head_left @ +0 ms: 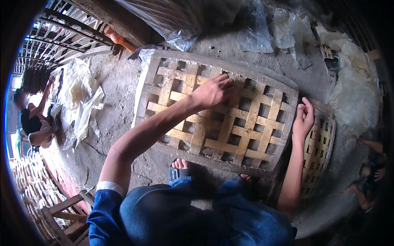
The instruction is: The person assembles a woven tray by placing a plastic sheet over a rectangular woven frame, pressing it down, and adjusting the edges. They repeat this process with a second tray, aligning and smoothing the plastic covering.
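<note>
A rectangular woven bamboo lattice tray point(248, 133) with a greyish wooden frame lies in front of me. My left hand point(215, 91) reaches over its middle, knuckles up, fingers curled down toward the slats. Whatever those fingers hold, if anything, is hidden beneath them. Just past the tray's right edge is my right hand point(303, 119), its fingers loosely bent and apart with nothing visible in them. A second lattice tray point(318, 151) sits lower on the right, partly covered by my right forearm.
Clear plastic sheets lie on the left point(78, 98), at the back point(254, 33) and at the right point(353, 82). A person point(37, 119) sits at far left; another person's arms point(371, 176) show at far right. A wooden stand point(65, 217) is at lower left.
</note>
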A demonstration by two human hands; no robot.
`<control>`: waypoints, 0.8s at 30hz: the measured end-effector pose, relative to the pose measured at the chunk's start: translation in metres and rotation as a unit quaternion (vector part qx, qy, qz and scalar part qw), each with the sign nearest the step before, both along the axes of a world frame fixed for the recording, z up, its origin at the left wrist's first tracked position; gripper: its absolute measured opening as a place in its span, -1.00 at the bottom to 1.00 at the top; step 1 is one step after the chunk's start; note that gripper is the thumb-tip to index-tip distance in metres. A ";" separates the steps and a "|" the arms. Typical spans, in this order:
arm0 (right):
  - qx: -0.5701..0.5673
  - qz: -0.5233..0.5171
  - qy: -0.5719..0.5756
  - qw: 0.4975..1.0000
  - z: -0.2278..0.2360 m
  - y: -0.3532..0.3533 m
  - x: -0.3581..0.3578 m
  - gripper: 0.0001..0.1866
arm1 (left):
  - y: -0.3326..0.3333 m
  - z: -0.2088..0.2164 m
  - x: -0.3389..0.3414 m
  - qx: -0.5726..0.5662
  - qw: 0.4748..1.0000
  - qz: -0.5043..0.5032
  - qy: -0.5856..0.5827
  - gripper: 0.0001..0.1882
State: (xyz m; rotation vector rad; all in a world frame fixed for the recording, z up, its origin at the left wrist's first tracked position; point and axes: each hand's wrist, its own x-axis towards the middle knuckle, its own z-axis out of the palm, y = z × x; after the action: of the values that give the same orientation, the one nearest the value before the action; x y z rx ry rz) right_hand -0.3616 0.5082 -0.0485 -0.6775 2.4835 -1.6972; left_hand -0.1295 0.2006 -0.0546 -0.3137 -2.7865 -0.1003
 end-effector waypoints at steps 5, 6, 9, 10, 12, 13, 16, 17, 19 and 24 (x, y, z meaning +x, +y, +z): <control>0.111 0.117 0.224 0.961 0.038 -0.015 0.069 -0.72 | -0.028 0.046 0.021 0.309 0.922 0.207 0.109 -0.79; 0.131 0.156 0.256 0.945 0.042 -0.023 0.082 -0.71 | -0.046 0.050 0.041 0.301 0.906 0.250 0.161 -0.73; 0.157 0.219 0.229 0.935 0.042 -0.040 0.110 -0.69 | -0.095 0.036 0.109 0.266 0.847 0.406 0.218 -0.74; 0.161 0.240 0.221 0.931 0.041 -0.046 0.113 -0.67 | -0.121 0.023 0.144 0.231 0.822 0.471 0.221 -0.82; 0.153 0.248 0.209 0.933 0.029 -0.056 0.119 -0.64 | -0.154 0.003 0.217 0.254 0.753 0.552 0.254 -0.86; 0.168 0.245 0.213 0.931 0.029 -0.061 0.122 -0.65 | -0.166 -0.003 0.257 0.203 0.745 0.595 0.222 -0.88; 0.218 0.226 0.226 0.922 0.030 -0.064 0.122 -0.66 | -0.157 -0.020 0.307 0.111 0.677 0.724 0.070 -0.83; 0.217 0.225 0.221 0.924 0.030 -0.066 0.123 -0.66 | -0.154 -0.027 0.327 0.099 0.663 0.739 0.066 -0.82; 0.210 0.224 0.182 0.934 0.026 -0.067 0.123 -0.69 | -0.149 -0.037 0.344 0.093 0.642 0.758 0.069 -0.81; 0.202 0.235 0.125 0.943 0.019 -0.067 0.115 -0.74 | -0.135 -0.037 0.305 0.212 0.630 0.726 0.176 -0.81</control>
State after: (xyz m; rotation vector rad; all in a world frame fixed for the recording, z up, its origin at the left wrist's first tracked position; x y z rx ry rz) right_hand -0.2464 0.4412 -0.0291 -1.3572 2.4296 -0.9512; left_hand 0.1755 0.0658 -0.0921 1.7581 -1.7295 -0.2334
